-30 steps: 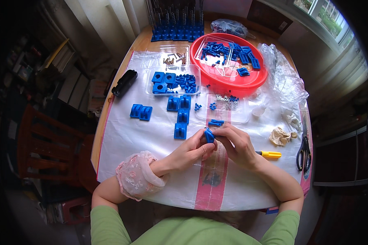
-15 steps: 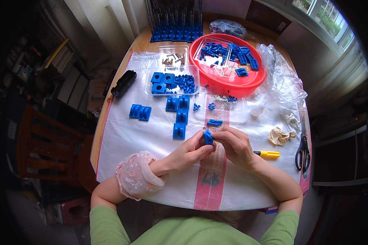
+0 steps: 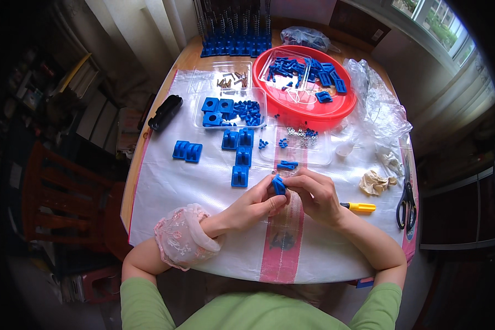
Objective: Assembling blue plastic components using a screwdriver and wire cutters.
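Observation:
A small blue plastic part (image 3: 279, 186) is between my hands near the middle of the table. My left hand (image 3: 260, 202) holds it with thumb and fingers wrapped about its lower side. The fingertips of my right hand (image 3: 317, 197) pinch at its upper right edge; anything smaller between them is hidden. Just beyond lies a slim blue clip-like piece (image 3: 287, 165). Left of my hands, several blue square blocks with raised lugs (image 3: 240, 176) stand in a group, and a joined-looking pair of similar blocks (image 3: 187, 150) sits farther left.
Beyond are a clear box of blue parts (image 3: 231, 122), a lid with white nuts (image 3: 300, 157), a tray of brass-coloured pins (image 3: 231, 82) and a red basin (image 3: 335, 114). A yellow-handled screwdriver (image 3: 362, 207), crumpled paper (image 3: 376, 182) and scissors (image 3: 406, 208) lie right; a black case (image 3: 165, 113) lies left.
The whole view has shifted very slightly. Both hands keep the same hold on the blue part, and nothing on the table has visibly moved.

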